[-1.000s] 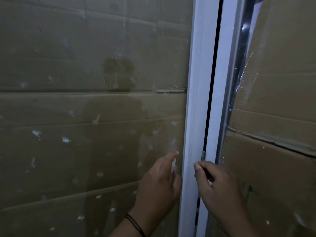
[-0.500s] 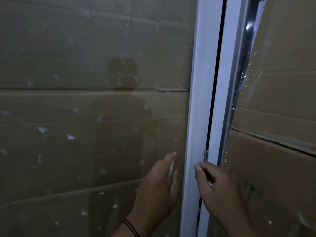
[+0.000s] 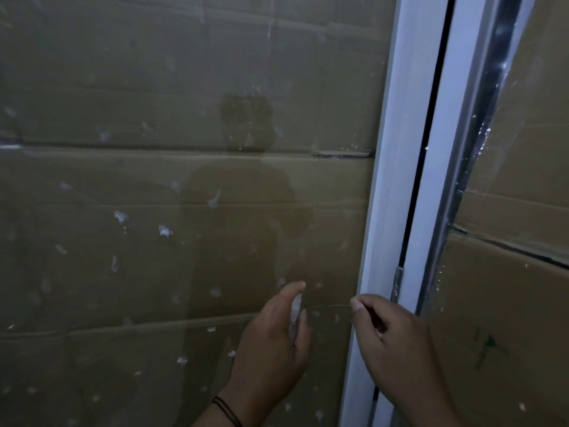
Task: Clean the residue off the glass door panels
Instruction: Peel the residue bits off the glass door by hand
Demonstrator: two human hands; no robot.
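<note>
Picking at white residue flecks on the large glass door panel, head view: our left hand pinches a pale clear scrap against the glass; our right hand has fingers curled at the white door frame, contents unclear. Most flecks remain; we judge the cleaning barely begun.

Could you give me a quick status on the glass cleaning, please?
Left hand holds a pale scrap against the left glass panel. Right hand pinched at the white frame. White residue flecks remain; nothing in the way.
</note>
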